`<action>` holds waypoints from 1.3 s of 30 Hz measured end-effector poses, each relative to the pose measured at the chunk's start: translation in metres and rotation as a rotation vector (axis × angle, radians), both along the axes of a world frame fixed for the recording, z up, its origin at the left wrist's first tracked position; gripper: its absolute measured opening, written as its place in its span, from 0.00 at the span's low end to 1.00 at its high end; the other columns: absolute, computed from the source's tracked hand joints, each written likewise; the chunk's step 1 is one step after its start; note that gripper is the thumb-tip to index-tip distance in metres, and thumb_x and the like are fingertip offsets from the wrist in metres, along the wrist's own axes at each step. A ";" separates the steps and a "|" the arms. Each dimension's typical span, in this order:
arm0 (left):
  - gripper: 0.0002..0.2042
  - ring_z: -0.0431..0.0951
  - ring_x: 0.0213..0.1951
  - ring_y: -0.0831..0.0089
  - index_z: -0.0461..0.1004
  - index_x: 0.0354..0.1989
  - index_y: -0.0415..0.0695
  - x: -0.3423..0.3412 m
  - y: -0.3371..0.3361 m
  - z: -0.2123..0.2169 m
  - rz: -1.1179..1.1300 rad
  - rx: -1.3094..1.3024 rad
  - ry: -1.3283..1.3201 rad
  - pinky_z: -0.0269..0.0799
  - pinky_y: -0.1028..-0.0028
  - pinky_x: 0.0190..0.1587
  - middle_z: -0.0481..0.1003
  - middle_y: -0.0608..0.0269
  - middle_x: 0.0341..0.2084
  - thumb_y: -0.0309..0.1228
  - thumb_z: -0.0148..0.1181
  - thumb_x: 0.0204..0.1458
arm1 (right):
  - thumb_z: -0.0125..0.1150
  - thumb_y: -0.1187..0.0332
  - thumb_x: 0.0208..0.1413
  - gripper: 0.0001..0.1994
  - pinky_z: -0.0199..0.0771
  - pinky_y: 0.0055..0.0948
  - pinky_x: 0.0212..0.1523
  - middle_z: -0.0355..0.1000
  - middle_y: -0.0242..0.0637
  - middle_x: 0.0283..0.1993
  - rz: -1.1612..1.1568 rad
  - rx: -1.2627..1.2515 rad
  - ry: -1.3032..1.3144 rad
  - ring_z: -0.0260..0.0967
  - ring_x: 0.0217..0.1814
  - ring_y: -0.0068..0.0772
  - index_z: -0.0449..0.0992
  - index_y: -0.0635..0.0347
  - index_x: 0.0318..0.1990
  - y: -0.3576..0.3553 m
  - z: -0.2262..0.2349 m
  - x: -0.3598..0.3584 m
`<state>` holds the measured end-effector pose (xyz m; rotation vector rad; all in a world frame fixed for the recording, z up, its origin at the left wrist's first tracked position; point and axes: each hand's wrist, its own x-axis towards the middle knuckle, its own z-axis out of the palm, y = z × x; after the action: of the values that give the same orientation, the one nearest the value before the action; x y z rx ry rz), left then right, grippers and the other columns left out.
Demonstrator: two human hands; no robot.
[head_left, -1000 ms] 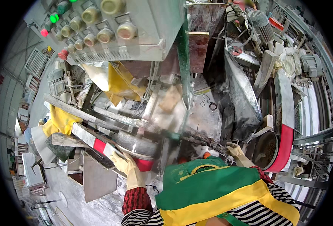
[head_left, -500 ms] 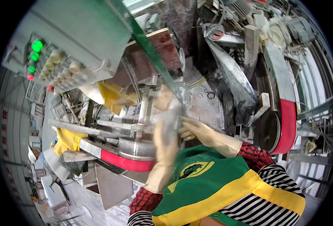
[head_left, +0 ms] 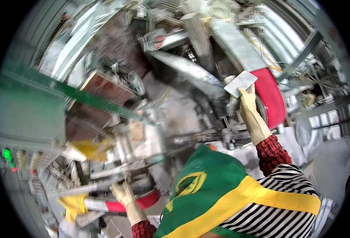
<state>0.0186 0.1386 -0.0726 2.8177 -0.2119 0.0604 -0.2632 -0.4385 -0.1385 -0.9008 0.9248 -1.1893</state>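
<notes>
A grey control panel (head_left: 22, 137) with green and red lamps sits left; a yellow rag (head_left: 88, 147) hangs right of it, another yellow rag (head_left: 72, 203) below.

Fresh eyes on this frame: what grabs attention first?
The right hand, gloved, holds a flat grey plate up against a red curved guard at upper right. Lower left, the left hand rests on a red-and-white bar. A green-and-yellow garment fills the bottom centre.

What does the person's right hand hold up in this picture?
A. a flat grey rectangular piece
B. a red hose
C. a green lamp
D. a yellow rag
A: the gloved right hand is raised with its fingertips on a flat grey rectangular piece, next to a red curved guard.
</notes>
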 end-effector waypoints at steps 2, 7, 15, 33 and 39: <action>0.35 0.66 0.63 0.45 0.63 0.65 0.34 0.007 0.058 -0.016 0.051 0.060 -0.109 0.60 0.55 0.67 0.66 0.39 0.63 0.47 0.63 0.57 | 0.54 0.81 0.53 0.35 0.76 0.34 0.51 0.69 0.41 0.57 -0.237 0.008 0.065 0.72 0.52 0.35 0.55 0.54 0.71 -0.027 -0.004 -0.032; 0.37 0.69 0.57 0.41 0.62 0.67 0.45 0.003 0.177 -0.140 0.351 0.376 -0.169 0.67 0.51 0.59 0.67 0.43 0.60 0.59 0.54 0.57 | 0.56 0.81 0.54 0.28 0.82 0.40 0.39 0.72 0.37 0.49 -0.325 0.138 0.122 0.74 0.44 0.36 0.63 0.56 0.64 -0.084 -0.041 -0.063; 0.35 0.70 0.56 0.42 0.63 0.66 0.48 0.013 0.153 -0.133 0.429 0.378 -0.142 0.67 0.50 0.58 0.67 0.45 0.57 0.57 0.56 0.55 | 0.59 0.72 0.54 0.28 0.73 0.42 0.52 0.73 0.51 0.56 -0.615 0.144 0.668 0.75 0.53 0.44 0.64 0.60 0.64 -0.148 -0.074 -0.061; 0.40 0.60 0.68 0.43 0.57 0.70 0.35 -0.013 0.122 -0.027 0.552 0.105 -0.194 0.57 0.57 0.70 0.60 0.37 0.67 0.48 0.64 0.56 | 0.58 0.72 0.63 0.22 0.80 0.28 0.37 0.75 0.39 0.44 -0.320 0.106 0.012 0.76 0.37 0.31 0.68 0.62 0.64 -0.126 -0.067 -0.116; 0.46 0.67 0.59 0.40 0.58 0.70 0.40 0.043 0.163 -0.022 0.689 0.184 -0.166 0.68 0.50 0.60 0.63 0.41 0.63 0.62 0.61 0.52 | 0.60 0.72 0.61 0.22 0.76 0.21 0.34 0.79 0.39 0.41 0.110 -0.095 0.231 0.75 0.34 0.25 0.69 0.64 0.62 -0.024 -0.098 -0.054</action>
<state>0.0616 0.3014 -0.0949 2.9228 0.7566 0.4455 -0.3167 -0.4630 -0.2366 -1.1691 0.9953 -1.0565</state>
